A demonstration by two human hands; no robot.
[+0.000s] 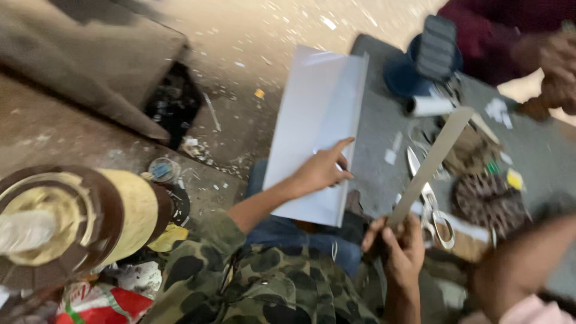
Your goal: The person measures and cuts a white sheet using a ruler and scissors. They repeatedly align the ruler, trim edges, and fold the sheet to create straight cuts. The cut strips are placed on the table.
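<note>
Far to the left of both hands, a big roll of yellowish tape [72, 222] on a dark spool is sitting at the frame edge, with red-and-white wrappers [102, 303] lying under it. Above it, a dark pit [174, 102] in the dusty floor [252, 36] is showing debris.

Left hand [321, 171] is resting palm-down on a folded white paper sheet [315, 120], fingers spread, index pointing up toward the fold. Not a closed grip, just pressing flat on the sheet. The sheet is lying under the hand, extending mostly above it, half over the person's jeans, with its right edge overlapping the grey table [540, 156]. Camouflage sleeve [252, 282] is trailing below the hand.

Right hand [402, 246] is closing around the lower end of a long flat grey strip [429, 165], ruler-like, thumb and fingers pinching it. The strip is running up and right from the grip, tilted over the table. Just right of the grip, scissors [429, 201] are lying on the table, handle loops nearest the hand, blades partly hidden behind the strip.

Farther above the grip: a white roll [429, 106], a dark blue round object [402, 75] with a ridged black item [436, 48] on it, and paper scraps [498, 111]. Right of the grip, a round brown patterned thing [486, 201].

Other people: hands with a maroon sleeve [492, 36] at top right, and a forearm [522, 258] coming in at lower right.
</note>
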